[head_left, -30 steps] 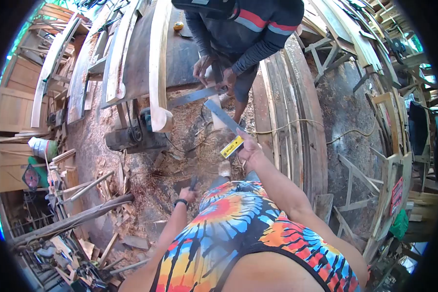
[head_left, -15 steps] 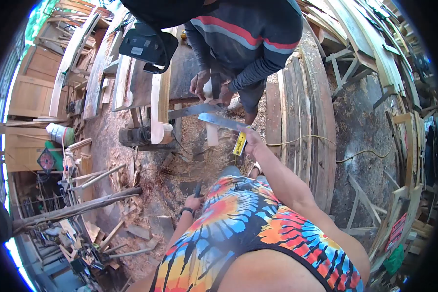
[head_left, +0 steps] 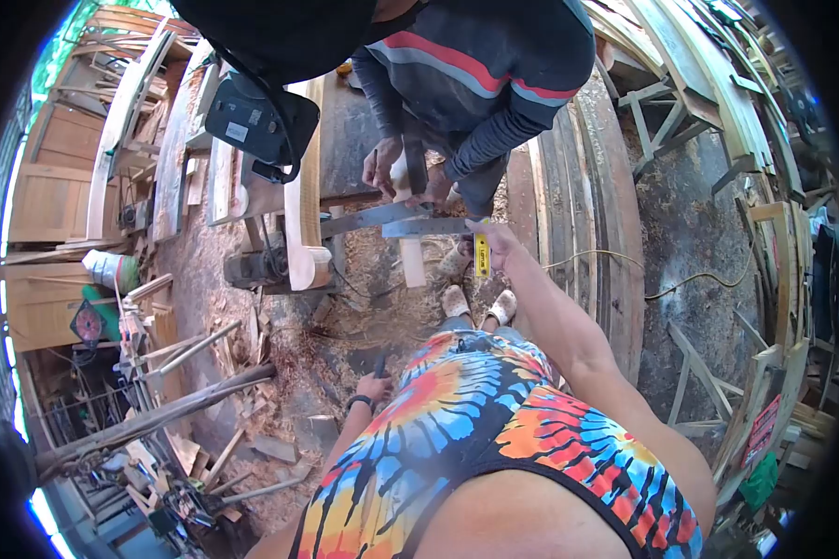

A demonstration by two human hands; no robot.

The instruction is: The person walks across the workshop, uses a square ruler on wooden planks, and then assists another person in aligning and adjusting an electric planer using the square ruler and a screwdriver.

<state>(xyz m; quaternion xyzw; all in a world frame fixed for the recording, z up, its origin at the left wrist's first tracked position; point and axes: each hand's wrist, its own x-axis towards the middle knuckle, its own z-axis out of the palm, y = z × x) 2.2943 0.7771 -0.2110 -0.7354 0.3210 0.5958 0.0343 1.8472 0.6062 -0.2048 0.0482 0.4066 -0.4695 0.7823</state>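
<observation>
Steel-and-yellow try square (head_left: 482,255), head view: located near the centre of the frame, blade (head_left: 429,227) running leftward, yellow stock pointing back toward the wearer. Right grip (head_left: 502,246) of the wearer is clenched on the square at the corner where blade and stock meet; arm extended forward. Left grip (head_left: 373,386), low and just beside the tie-dye shirt (head_left: 447,396), is closed around a slim dark tool (head_left: 380,365) that stands up out of it; kind of tool cannot be told. Dark band (head_left: 361,402) on the left wrist.

Opposite, a co-worker (head_left: 494,61) in a striped dark top bends inward. Both of the co-worker's hands are close to a dark bar (head_left: 414,163); a second metal blade (head_left: 364,220) extends leftward from there. The two blades cross the same area in view; contact between them cannot be told. Pale wood piece (head_left: 412,265) shows below the try square's blade, its lower end over the shavings-covered floor (head_left: 391,321); whether blade and wood touch is unclear.

Left of this: shaped timber (head_left: 305,210) with a rounded end, overhanging the dark surface (head_left: 347,154). Right: long planks (head_left: 583,224), crossed by a yellow cable (head_left: 595,253).
</observation>
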